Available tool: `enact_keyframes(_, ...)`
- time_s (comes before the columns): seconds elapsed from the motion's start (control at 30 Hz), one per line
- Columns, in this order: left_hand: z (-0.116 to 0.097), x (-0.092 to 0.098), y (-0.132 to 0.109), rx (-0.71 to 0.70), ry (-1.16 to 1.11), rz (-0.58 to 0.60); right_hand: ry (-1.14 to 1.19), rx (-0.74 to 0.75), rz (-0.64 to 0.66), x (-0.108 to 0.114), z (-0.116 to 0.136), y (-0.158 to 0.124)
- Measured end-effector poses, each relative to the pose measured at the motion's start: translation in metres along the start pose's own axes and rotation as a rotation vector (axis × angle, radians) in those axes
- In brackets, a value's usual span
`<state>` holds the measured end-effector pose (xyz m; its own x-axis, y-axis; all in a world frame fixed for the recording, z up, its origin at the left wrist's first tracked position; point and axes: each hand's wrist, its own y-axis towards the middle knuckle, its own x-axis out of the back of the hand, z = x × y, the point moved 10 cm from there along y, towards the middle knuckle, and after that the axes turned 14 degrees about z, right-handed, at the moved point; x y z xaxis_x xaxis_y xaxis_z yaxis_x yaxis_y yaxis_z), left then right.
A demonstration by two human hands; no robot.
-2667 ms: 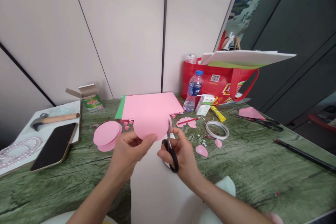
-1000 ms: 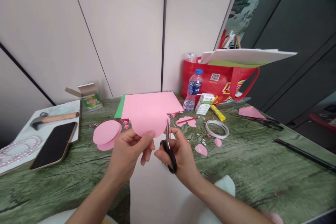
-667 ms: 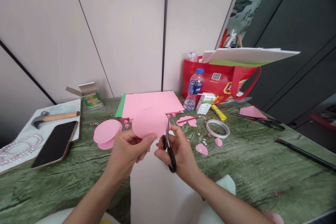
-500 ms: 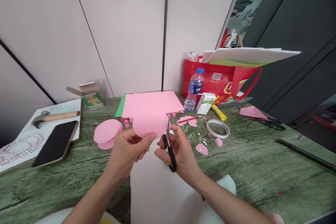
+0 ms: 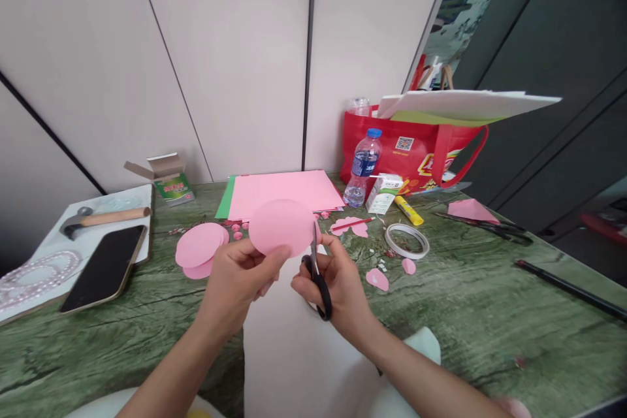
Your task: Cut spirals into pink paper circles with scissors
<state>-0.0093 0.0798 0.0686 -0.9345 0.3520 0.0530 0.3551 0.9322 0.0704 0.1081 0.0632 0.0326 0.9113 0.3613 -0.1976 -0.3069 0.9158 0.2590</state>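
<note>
A: Where's the pink paper disc?

B: Middle of the frame, held up above the green table. Your left hand pinches its lower edge between thumb and fingers.

A: And the other one?

B: Your right hand is clenched through the black handles of the scissors; the blades point up, touching the disc's right edge.

A: Around them?

B: Left of center lies a stack of pink circles. Behind the disc are pink and green sheets. Right of center sit a tape roll, a water bottle and a red bag. On the far left are a phone and a hammer.
</note>
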Motion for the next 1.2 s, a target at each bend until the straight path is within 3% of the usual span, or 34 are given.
enact_keyframes(0.33,-0.004,0.0,-0.001,-0.022,-0.014,0.001,0.014,-0.024,-0.01,-0.002,0.001,0.0)
enact_keyframes(0.53,-0.003,-0.01,0.001,-0.014,-0.112,0.064,0.026,-0.082,-0.033,-0.003,-0.003,-0.002)
enact_keyframes(0.67,-0.003,-0.007,0.0,0.001,-0.069,0.021,0.042,-0.101,-0.022,-0.006,-0.01,-0.003)
enact_keyframes(0.77,-0.002,-0.001,-0.002,0.027,-0.016,-0.022,0.016,-0.062,0.0,-0.006,-0.009,-0.002)
enact_keyframes(0.93,0.003,-0.004,-0.002,0.065,0.039,0.019,-0.084,0.024,0.0,-0.002,0.0,0.0)
enact_keyframes(1.2,0.001,-0.004,0.0,0.049,0.063,0.013,-0.066,0.026,0.011,-0.003,0.003,-0.001)
